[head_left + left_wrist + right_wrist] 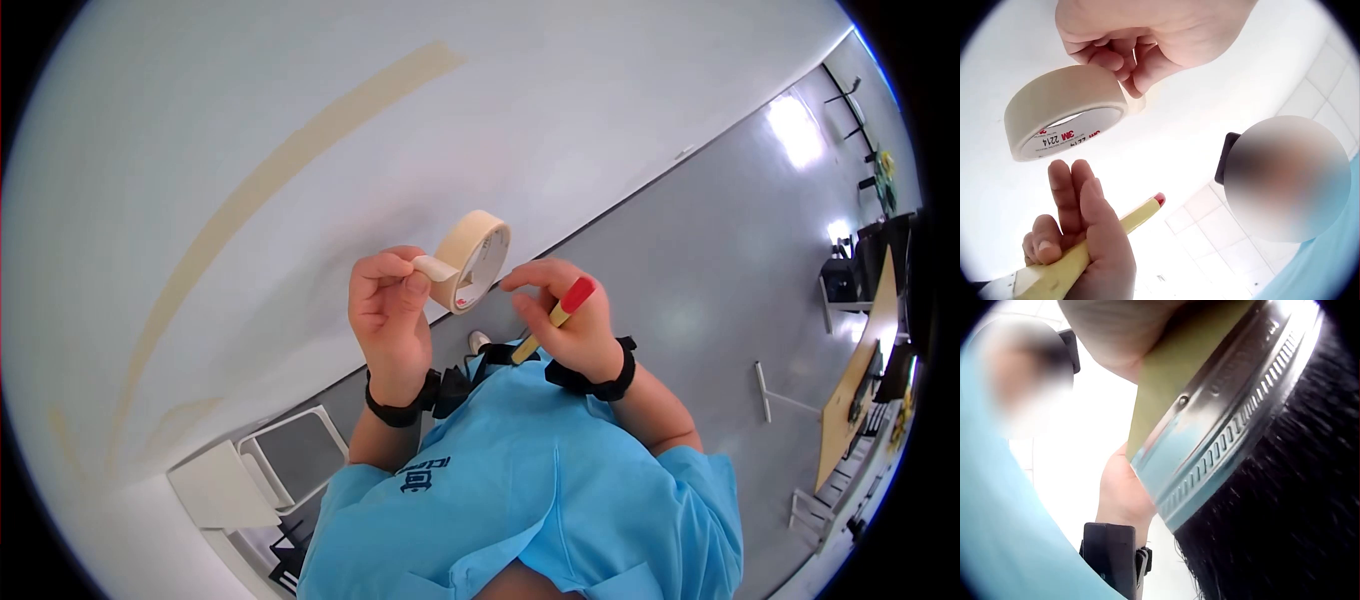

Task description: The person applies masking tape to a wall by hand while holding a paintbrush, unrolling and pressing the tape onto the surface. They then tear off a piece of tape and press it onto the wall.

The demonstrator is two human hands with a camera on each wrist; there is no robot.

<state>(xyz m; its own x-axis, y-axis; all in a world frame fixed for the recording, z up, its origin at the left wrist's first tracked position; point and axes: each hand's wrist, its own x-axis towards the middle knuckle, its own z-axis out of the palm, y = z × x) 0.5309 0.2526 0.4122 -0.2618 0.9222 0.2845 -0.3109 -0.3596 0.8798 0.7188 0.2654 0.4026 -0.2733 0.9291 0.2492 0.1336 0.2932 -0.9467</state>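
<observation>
My left hand (pixel 385 315) pinches the loose end of a roll of masking tape (pixel 468 240) between thumb and fingers. The cream roll hangs beside the fingertips, and its inner core is printed "3M" and "2214" in the left wrist view. A paintbrush (pixel 572 300) lies across my right hand (pixel 585 325), held at its yellow, red-tipped handle by the thumb and curled lower fingers. Two fingers of that hand extend toward the roll. Close up in the right wrist view are the brush's metal ferrule (pixel 1222 419) and black bristles (pixel 1285 500).
A long tan strip (pixel 270 180) runs along the white wall (pixel 560 100) in front of me. At lower left stands a white framed piece with a grey panel (pixel 300 455). Farther right across the grey floor (pixel 660 290) is a wooden table (pixel 850 390).
</observation>
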